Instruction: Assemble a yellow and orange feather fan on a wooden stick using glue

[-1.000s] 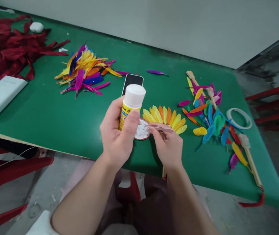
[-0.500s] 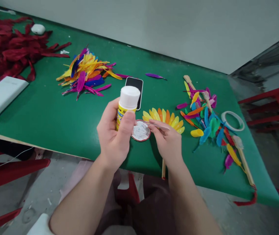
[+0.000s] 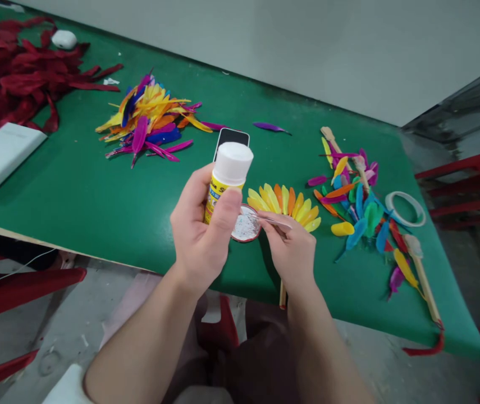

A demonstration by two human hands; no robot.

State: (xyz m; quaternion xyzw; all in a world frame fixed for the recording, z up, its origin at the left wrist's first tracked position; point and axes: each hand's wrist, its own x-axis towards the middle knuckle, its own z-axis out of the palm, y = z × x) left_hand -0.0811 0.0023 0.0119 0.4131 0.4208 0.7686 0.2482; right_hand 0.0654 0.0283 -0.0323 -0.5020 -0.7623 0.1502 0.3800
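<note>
My left hand [image 3: 201, 235] is wrapped round a yellow glue stick [image 3: 214, 199] with a white cap, held upright. A small round disc [image 3: 246, 223] with a red rim and a speckled white face is beside its thumb; what supports the disc is hidden. In my right hand [image 3: 292, 247] a thin pale stick [image 3: 277, 222] is pinched, its tip over the disc. Behind that hand a fan of yellow and orange feathers [image 3: 284, 199] lies on the table, with a wooden handle [image 3: 282, 294] showing below.
The green table [image 3: 109, 207] holds a feather pile [image 3: 151, 120], dark red cloth strips [image 3: 16, 73], a white power bank [image 3: 6, 157], a phone [image 3: 231, 136] and a purple feather [image 3: 271, 127]. On the right are loose feathers [image 3: 366, 216], a tape roll [image 3: 406, 209] and wooden sticks [image 3: 427, 286].
The glue stick and my left hand have shifted slightly right and now cover more of the phone and disc. My right hand has moved slightly too, still pinching the thin stick.
</note>
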